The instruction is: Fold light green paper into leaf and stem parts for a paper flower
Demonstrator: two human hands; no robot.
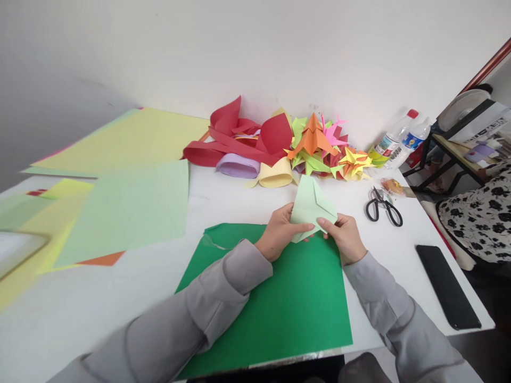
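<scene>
A folded piece of pale green paper (306, 205) is held up between my two hands, with crease lines and a layered flap on its right part. My left hand (281, 231) pinches its lower left, thumb across the front. At the lower right edge, my right hand (344, 235) grips it with the thumb on top; most fingers of both hands are hidden behind the paper. Below them a dark green sheet (279, 303) lies flat on the white table (131, 314), its upper left corner creased.
Paper stars and planes (315, 141), red paper loops (239, 141) and plastic bottles (393, 138) stand along the wall. Black-handled scissors (384, 207) and a black phone (447, 287) lie at right. Coloured sheets (136, 207) spread leftward. A person in a floral garment (479, 213) is at far right.
</scene>
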